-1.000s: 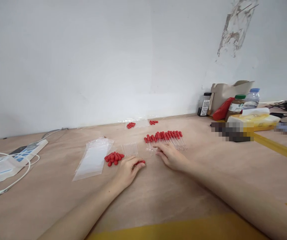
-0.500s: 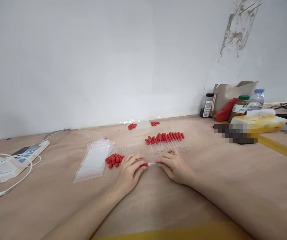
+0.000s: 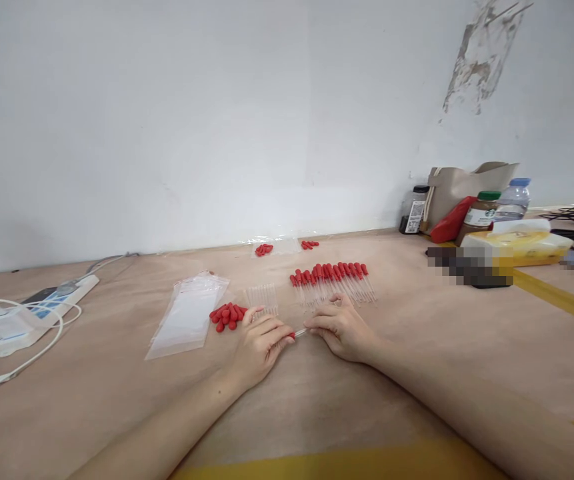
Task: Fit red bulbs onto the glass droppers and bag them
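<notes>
My left hand [image 3: 265,341] is closed on a red rubber bulb [image 3: 292,335], whose open end peeks out past the fingertips. From that bulb a thin clear glass tube [image 3: 301,332] runs to my right hand [image 3: 339,328], which pinches its other end. Just beyond my right hand lies a row of droppers [image 3: 329,275], red bulbs on clear tubes. Several bare glass tubes [image 3: 263,298] lie side by side behind my left hand. A pile of loose red bulbs [image 3: 227,315] sits left of that hand.
Clear plastic bags [image 3: 187,317] lie left of the bulbs. More red bulbs in a clear bag [image 3: 277,247] are by the wall. A power strip [image 3: 41,320] with white cables is at far left. Bottles, a grey bag [image 3: 459,193] and a tissue pack [image 3: 517,245] stand at right.
My hands have come slightly closer together, and less of the tube shows between them. The bulb and tube now tilt a little, the right end higher.
</notes>
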Available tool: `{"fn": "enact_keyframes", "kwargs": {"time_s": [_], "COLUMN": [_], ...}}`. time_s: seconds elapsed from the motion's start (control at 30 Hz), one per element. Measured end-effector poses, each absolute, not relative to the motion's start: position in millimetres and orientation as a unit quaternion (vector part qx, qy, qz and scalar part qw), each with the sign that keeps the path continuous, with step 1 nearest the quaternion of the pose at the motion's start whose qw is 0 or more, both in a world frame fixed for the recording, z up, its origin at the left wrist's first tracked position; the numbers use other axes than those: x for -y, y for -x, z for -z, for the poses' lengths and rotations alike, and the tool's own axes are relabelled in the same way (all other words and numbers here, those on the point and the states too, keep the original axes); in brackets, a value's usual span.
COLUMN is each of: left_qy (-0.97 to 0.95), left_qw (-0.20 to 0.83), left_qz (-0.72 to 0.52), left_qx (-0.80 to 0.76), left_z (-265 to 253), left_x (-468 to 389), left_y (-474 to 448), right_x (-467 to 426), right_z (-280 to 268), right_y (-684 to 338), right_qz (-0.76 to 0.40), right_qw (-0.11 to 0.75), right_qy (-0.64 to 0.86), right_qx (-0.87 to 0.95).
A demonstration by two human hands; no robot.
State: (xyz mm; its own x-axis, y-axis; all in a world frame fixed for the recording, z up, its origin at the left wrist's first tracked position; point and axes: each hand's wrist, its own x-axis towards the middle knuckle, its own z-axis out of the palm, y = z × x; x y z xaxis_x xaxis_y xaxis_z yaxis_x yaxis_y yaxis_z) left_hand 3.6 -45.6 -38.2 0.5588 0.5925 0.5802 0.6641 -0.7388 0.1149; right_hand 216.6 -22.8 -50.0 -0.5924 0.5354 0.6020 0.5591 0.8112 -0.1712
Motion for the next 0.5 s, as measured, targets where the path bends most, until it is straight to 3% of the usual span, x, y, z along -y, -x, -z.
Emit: {"fn": "enact_keyframes", "kwargs": {"time_s": [0.2, 0.5], "left_qy": [0.881, 0.901], "left_qw": [0.078, 0.100], "left_qz": [0.294, 0.260], "left_qx": [0.362, 0.334], "left_z": [39.7, 35.2], "left_x": [43.5, 45.7], "left_y": [-3.0, -3.9], "right_x": [28.5, 30.2], "right_z": [48.2, 51.2], "right_y": [-209.4, -201.1], "right_qz": [0.093, 0.086], "right_qw": [0.335, 0.337], "right_qy": [0.299, 0.296], "right_qx": [0.889, 0.889]}}
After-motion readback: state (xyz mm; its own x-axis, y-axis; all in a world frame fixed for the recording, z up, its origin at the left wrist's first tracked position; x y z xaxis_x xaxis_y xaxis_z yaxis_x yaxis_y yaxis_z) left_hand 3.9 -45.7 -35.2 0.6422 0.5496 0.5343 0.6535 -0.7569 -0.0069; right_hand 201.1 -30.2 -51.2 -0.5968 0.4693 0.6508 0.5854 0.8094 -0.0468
